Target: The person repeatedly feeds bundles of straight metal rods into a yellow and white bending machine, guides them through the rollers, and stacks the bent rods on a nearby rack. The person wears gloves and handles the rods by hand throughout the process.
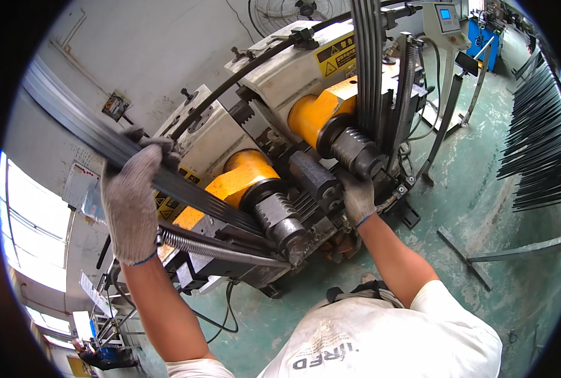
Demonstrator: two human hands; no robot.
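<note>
My left hand [131, 205], in a knitted glove, is closed around a bundle of long dark metal bars [82, 120]. The bundle slants from the upper left down into a bending machine [261, 75]. Its lower end lies beside a ribbed steel roller [279, 217] under a yellow arm [250, 169]. My gloved right hand [358, 200] is at the machine's middle, between a dark steel block [315, 176] and a second ribbed roller [356, 151]. Its fingers are largely hidden there. More bars [368, 63] stand upright beside the second yellow arm [321, 120].
Coil springs [223, 247] run along the machine's sides. A control box [445, 25] with a lit screen stands at the upper right. Many thin dark strips [542, 138] hang from a rack at the right. A metal stand [466, 258] has its foot on the green floor.
</note>
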